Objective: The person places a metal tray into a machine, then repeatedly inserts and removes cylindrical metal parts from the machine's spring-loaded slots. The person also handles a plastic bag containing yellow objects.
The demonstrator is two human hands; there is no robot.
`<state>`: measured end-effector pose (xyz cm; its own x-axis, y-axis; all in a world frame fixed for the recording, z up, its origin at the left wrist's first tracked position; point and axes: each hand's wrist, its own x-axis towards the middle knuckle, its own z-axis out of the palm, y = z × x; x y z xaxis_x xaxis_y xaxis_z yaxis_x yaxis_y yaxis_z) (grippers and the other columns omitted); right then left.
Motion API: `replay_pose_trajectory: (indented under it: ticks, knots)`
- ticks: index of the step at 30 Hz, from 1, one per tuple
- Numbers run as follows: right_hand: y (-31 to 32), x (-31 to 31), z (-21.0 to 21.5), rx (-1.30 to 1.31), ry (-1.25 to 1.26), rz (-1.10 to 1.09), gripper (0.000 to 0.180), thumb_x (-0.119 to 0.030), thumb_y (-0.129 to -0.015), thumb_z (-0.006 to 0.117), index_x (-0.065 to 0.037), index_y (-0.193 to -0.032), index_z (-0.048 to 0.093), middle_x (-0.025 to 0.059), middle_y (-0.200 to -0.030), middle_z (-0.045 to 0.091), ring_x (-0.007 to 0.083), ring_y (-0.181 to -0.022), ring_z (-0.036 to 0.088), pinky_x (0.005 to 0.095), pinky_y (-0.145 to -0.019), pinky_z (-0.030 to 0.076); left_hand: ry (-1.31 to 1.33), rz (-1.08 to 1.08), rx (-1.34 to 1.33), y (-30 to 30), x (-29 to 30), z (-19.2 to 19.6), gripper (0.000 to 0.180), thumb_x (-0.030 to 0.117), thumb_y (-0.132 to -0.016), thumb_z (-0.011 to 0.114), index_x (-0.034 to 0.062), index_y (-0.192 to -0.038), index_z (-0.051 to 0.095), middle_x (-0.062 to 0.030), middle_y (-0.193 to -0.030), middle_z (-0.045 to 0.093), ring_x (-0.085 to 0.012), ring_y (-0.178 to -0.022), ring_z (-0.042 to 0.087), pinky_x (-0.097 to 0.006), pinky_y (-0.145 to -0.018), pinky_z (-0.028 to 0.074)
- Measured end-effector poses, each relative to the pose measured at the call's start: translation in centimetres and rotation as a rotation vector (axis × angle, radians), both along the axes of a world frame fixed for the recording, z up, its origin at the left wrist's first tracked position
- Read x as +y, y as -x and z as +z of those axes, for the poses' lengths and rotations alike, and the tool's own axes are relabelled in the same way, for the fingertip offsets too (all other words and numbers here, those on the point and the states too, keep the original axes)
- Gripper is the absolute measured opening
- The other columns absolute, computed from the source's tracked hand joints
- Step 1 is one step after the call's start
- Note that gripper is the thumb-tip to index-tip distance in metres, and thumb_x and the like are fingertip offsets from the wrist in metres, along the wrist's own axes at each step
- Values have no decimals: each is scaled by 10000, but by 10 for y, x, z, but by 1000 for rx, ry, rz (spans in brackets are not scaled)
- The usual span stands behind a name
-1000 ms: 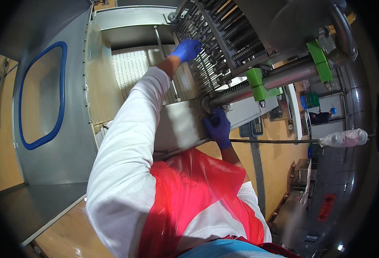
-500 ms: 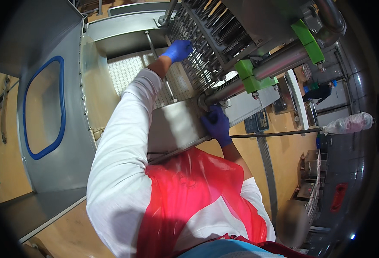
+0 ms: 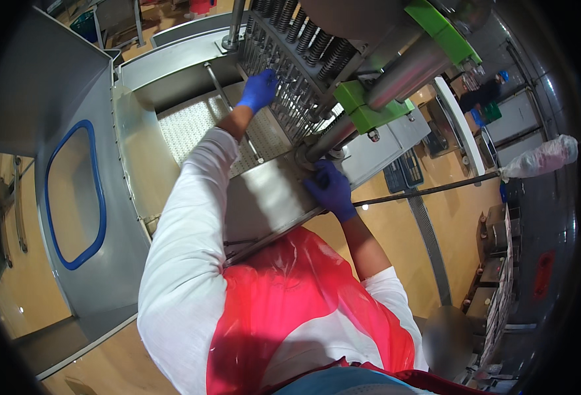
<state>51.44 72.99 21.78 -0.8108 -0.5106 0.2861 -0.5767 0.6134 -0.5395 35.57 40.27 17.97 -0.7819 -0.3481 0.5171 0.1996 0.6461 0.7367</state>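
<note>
My left hand (image 3: pixel 259 90), in a blue glove, reaches into the machine to its bank of thin metal needles (image 3: pixel 295 99). Its fingers are bent and closed at the needles; what they pinch, if anything, is hidden. Below lies a perforated white plate (image 3: pixel 192 128), crossed by a thin metal rod (image 3: pixel 221 89). My right hand (image 3: pixel 332 189), gloved in blue too, rests on the corner of the steel housing (image 3: pixel 267 191), beside the foot of a thick metal post (image 3: pixel 333 139). Its thumb and fingers are apart, with nothing visible held.
Dark coil springs (image 3: pixel 304 33) sit above the needles. Green clamp blocks (image 3: pixel 369 108) surround the post. At left stands a steel panel with a blue-rimmed opening (image 3: pixel 99 197). A cable runs right to a plastic-wrapped object (image 3: pixel 541 158). Another person (image 3: pixel 481 95) is far off at right.
The view has shifted and tilted slightly, so the machine appears further left. My left hand stays at the needles, and my right hand stays by the post's foot.
</note>
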Motion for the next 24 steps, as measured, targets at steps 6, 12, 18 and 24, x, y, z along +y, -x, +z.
replay_pose_trajectory:
  ticks: [6,12,18,24]
  knots:
    - [-1,5,7,-83,-63,-44,484,-411,-786,762,-137,-1154,609,61,-846,661,253,-800,666,387,-723,534,-718,102,-8,-12,-20,76,319,246,-877,572,-14,-1023,686,-285,-918,668,-455,-864,650,-514,-773,507]
    - [-1,8,6,-118,-42,-41,471,-402,-796,746,-146,-1166,607,63,-845,660,257,-788,661,394,-722,530,-454,736,142,13,-3,105,348,241,-928,480,-69,-904,635,-293,-828,662,-496,-799,629,-550,-744,479]
    - [-1,1,12,-182,-42,-38,473,-399,-797,744,-139,-1173,619,63,-820,655,250,-779,660,387,-716,525,-298,841,-49,89,-21,41,292,188,-956,491,-39,-1136,530,-260,-1153,599,-434,-1042,605,-515,-865,499]
    - [-6,-6,22,-213,-63,3,483,-404,-787,752,-121,-1158,628,66,-823,662,244,-772,659,384,-712,524,33,747,-87,96,-64,23,416,221,-964,494,-43,-1284,502,-236,-1265,573,-372,-1148,593,-450,-1005,455]
